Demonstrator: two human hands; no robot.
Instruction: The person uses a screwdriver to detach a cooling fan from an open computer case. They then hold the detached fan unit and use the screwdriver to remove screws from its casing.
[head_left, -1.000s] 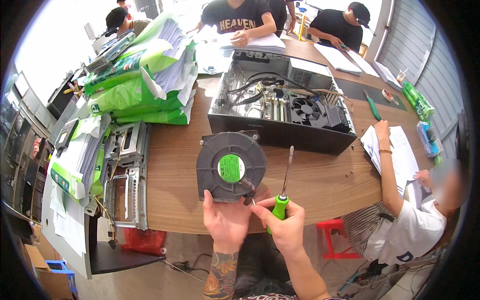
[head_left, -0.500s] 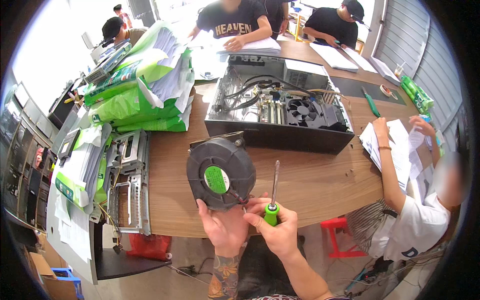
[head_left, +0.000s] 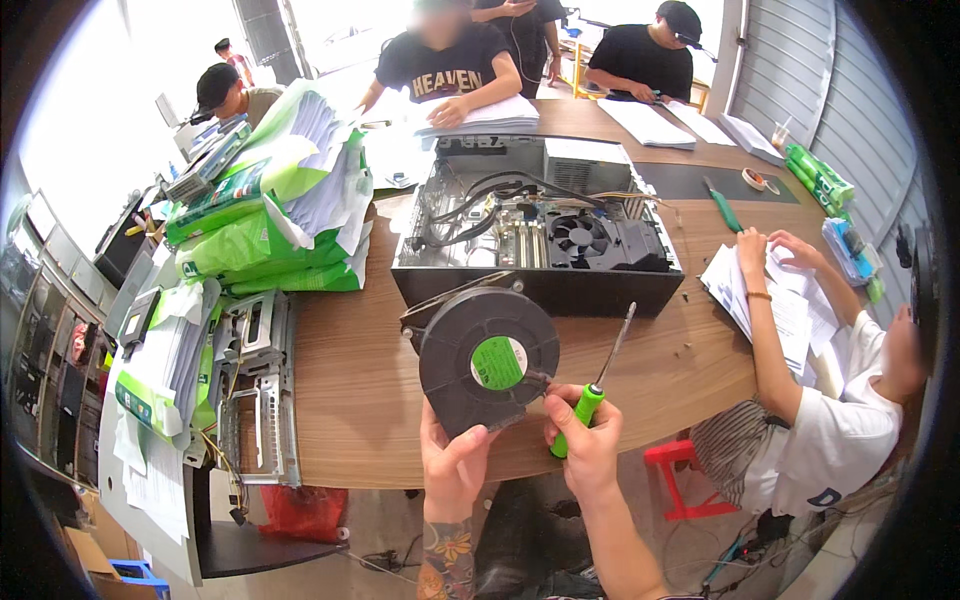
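Note:
A round black blower fan with a green and white label rests in my left hand, its thumb and fingers holding the lower edge. A metal bracket sticks out from behind the fan's upper left. My right hand is closed around the green handle of a screwdriver, whose shaft tilts up and right. That hand's thumb and forefinger reach the fan's lower right, by its short cable. Beyond the fan lies an opened black computer case with cables, a motherboard and a cooling fan showing inside.
Green-wrapped paper stacks and a metal drive cage stand at left. Small screws lie right of the case. A green-handled knife rests on a dark mat. A person handles papers at right; others sit across the table.
The blower fan has moved right and turned a little in my left hand. My right hand has shifted right too, and the screwdriver leans further right. The whole view has shifted slightly.

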